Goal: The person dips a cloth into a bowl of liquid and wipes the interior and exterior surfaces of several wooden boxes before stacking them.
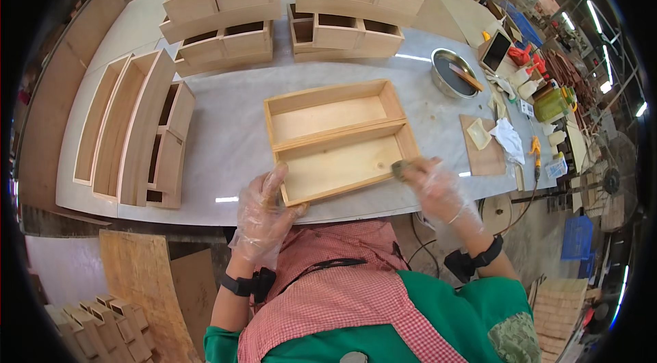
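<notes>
A pale wooden box (335, 140), divided lengthwise into two open compartments, lies slightly askew on the table before me. My left hand (263, 202), in a clear plastic glove, grips its near left corner, with thumb and fingers on either side. At the near right corner, my gloved right hand (438, 188) is closed on a small greenish-grey pad (401, 170), held against the box's edge. Whether the pad is a sponge or a folded cloth I cannot tell.
Stacked wooden drawer units (246, 41) stand along the back, and another unit (144, 130) is at the left. A metal bowl (438, 75) with a brush across it sits back right. Near it are a board (482, 161), white cloth (507, 138), bottles and an orange air gun (535, 147).
</notes>
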### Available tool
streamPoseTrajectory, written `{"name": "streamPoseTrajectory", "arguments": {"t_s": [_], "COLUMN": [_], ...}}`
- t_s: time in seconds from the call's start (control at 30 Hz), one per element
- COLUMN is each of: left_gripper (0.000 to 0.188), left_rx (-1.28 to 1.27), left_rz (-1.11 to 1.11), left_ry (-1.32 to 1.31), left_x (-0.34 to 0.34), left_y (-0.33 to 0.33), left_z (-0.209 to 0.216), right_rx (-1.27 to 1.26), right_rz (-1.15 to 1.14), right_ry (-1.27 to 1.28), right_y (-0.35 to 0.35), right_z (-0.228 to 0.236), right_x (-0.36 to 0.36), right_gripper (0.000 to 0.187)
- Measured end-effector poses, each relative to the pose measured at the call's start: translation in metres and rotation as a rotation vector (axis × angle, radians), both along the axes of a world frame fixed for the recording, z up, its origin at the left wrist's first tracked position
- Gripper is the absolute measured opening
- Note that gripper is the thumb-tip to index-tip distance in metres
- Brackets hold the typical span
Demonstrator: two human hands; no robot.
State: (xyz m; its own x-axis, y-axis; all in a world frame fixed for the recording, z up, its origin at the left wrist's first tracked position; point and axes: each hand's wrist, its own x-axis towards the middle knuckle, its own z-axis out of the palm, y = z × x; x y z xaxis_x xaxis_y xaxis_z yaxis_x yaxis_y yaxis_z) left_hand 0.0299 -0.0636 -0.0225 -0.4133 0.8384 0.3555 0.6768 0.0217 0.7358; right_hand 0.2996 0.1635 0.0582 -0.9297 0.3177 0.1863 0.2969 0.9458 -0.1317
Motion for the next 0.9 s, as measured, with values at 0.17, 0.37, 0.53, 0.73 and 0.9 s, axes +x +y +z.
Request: {"name": "streamPoseTrajectory", "arguments": {"t_s": [0.17, 0.37, 0.53, 0.73, 0.9], "left_gripper": [0.088, 0.081, 0.080, 0.082, 0.071], "left_rx": [0.013, 0.015, -0.040, -0.011, -0.079], "left_rz": [-0.015, -0.001, -0.005, 0.081, 0.022], "left_ry": [0.060, 0.099, 0.014, 0.354, 0.460], "left_x": [0.000, 0.001, 0.000, 0.008, 0.006], "left_y": [0.004, 0.005, 0.003, 0.006, 0.011], "left_z": [-0.003, -0.003, -0.001, 0.011, 0.017], "right_rx": [-0.066, -0.116, 0.015, 0.045, 0.008], "right_rz": [0.086, 0.401, -0.054, -0.113, 0.065], "right_ry": [-0.041, 0.082, -0.066, 0.187, 0.117], "right_y": [-0.020, -0.056, 0.020, 0.069, 0.077], "right_z": [-0.001, -0.002, 0.001, 0.000, -0.038], "right_x": [-0.036, -0.073, 0.011, -0.002, -0.092], "right_gripper": [0.031, 0.023, 0.032, 0.022, 0.017]}}
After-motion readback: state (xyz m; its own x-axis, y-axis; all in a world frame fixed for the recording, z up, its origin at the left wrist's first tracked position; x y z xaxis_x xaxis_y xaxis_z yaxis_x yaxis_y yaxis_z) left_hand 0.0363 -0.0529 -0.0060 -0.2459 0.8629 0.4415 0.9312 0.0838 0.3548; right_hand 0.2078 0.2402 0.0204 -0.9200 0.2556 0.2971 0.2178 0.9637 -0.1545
